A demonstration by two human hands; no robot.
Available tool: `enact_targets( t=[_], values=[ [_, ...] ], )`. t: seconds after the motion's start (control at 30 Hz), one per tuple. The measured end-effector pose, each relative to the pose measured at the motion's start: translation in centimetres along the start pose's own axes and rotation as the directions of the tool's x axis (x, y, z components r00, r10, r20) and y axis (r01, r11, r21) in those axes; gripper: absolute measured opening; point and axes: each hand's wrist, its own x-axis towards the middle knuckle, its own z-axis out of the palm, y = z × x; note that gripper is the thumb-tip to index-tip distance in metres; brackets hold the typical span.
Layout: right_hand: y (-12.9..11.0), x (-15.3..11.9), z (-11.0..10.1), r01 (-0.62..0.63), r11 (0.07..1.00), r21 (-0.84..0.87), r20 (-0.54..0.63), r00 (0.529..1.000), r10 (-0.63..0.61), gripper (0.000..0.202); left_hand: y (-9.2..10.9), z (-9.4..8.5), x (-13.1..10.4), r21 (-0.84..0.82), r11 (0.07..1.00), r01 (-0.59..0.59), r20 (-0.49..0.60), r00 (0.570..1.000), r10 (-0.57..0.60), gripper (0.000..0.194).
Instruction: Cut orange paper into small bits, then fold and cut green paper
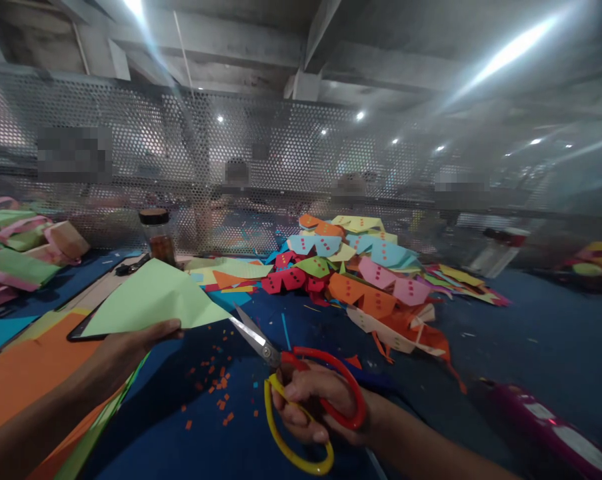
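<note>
My left hand (155, 333) pinches a light green sheet of paper (155, 300) by its lower edge, thumb on top. The sheet is creased and tapers to a point at the right. In my right hand (311, 397) is a pair of scissors (261, 343) with one red and one yellow handle loop. The blades stand slightly apart, their tips close to the sheet's right corner. Whether they touch the paper I cannot tell. Small orange paper bits (221, 387) lie scattered on the blue table (155, 413) between my hands.
Folded, punched paper pieces (375, 287) in many colours are heaped beyond the scissors. Large orange sheets (15, 373) lie at left. A dark-lidded jar (157, 237) stands before the perforated metal screen (261, 140). At right are a clear container (498, 250) and a purple device (545, 420).
</note>
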Motion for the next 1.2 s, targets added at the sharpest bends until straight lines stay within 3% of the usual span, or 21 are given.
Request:
enact_targets(
  t=[0.1, 0.47, 0.93, 1.2],
  values=[
    [-0.4, -0.1, 0.6, 0.016, 0.999, -0.032, 0.02, 1.0, -0.015, 0.015, 0.1, 0.1, -0.2, 0.055, 0.998, -0.006, 0.088, 0.996, 0.001, 0.012],
    [-0.2, -0.1, 0.8, 0.022, 0.997, -0.075, 0.026, 0.999, -0.02, 0.025, 0.8, 0.8, -1.2, 0.019, 1.0, -0.015, 0.073, 0.997, 0.014, 0.008],
    [-0.1, 0.1, 1.0, 0.035, 0.996, -0.077, 0.066, 0.997, -0.03, 0.026, 0.4, 0.5, -0.7, -0.024, 0.999, 0.022, 0.094, 0.995, -0.019, 0.027],
    [0.1, 0.1, 0.9, 0.067, 0.992, -0.112, 0.085, 0.995, -0.058, 0.027, 0.2, 0.3, -0.7, -0.007, 1.0, -0.001, 0.086, 0.996, 0.002, 0.019]
  ],
)
